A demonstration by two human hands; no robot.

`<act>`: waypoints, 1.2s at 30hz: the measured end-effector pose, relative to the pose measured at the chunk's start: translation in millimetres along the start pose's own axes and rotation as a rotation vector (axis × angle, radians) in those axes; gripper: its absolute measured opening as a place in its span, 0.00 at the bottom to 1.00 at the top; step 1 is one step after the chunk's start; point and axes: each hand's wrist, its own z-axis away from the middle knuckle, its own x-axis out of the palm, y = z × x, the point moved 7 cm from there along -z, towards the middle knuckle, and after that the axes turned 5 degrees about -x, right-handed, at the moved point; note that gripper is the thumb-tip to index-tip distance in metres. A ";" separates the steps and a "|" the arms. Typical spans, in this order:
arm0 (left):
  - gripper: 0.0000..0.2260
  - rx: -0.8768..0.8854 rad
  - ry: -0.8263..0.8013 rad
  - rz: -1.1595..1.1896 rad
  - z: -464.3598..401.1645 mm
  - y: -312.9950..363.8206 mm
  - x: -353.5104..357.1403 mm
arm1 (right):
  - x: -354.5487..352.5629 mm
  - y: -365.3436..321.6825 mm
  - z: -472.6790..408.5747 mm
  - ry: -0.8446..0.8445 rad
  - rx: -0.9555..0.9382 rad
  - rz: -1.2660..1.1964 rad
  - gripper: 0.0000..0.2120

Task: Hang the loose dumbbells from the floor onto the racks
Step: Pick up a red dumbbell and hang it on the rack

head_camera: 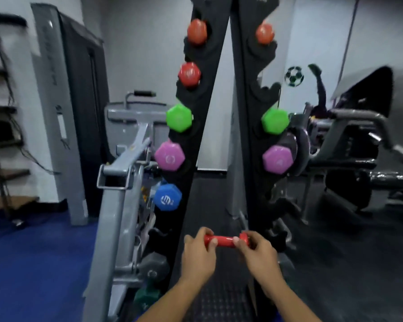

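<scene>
A small red dumbbell (pixel 226 241) lies level between both hands, low in front of the black rack. My left hand (pixel 199 257) grips its left end and my right hand (pixel 257 254) grips its right end. The rack has two upright black posts, left (pixel 197 140) and right (pixel 248 140), with notched cradles. Orange, red, green, purple and blue dumbbells sit in the left post's cradles. On the right post I see orange, green and purple dumbbell ends. The right post's cradle (pixel 269 86) between orange and green is bare.
A grey weight machine (pixel 116 205) stands close on the left of the rack. A grey dumbbell (pixel 153 268) and a dark green one (pixel 147 298) sit low by the rack's left foot. Black gym equipment (pixel 349 173) fills the right. Blue matting (pixel 33 263) covers the left floor.
</scene>
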 end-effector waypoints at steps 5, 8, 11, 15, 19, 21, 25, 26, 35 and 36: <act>0.08 0.199 0.130 0.102 -9.9 76.2 -54.4 | -39.0 -87.4 -11.5 0.048 -0.152 -0.169 0.08; 0.09 0.293 0.172 0.136 -22.2 123.7 -83.4 | -63.4 -139.8 -21.5 0.069 -0.231 -0.258 0.08; 0.10 0.358 0.184 0.161 -32.3 164.5 -102.2 | -84.4 -173.4 -28.5 0.015 -0.242 -0.439 0.09; 0.12 0.418 0.177 0.217 -53.1 205.6 -114.4 | -105.1 -201.3 -29.5 -0.143 -0.176 -0.765 0.12; 0.16 0.504 0.180 0.265 -60.0 257.2 -125.1 | -133.7 -233.0 -26.9 -0.200 -0.227 -0.862 0.19; 0.17 0.521 0.170 0.325 -60.0 281.3 -130.9 | -147.2 -250.3 -27.8 -0.187 -0.274 -0.846 0.21; 0.20 0.561 0.131 0.439 -58.9 320.7 -141.7 | -173.3 -281.4 -30.1 -0.098 -0.360 -0.852 0.21; 0.22 0.564 0.117 0.467 -57.5 328.2 -144.9 | -178.5 -287.7 -29.7 -0.069 -0.389 -0.860 0.21; 0.30 0.459 0.157 0.350 -88.5 353.6 -151.9 | -217.2 -330.9 -70.1 0.221 -0.597 -0.525 0.16; 0.31 0.445 0.136 0.307 -89.9 355.7 -150.0 | -220.0 -334.9 -78.7 0.244 -0.607 -0.459 0.16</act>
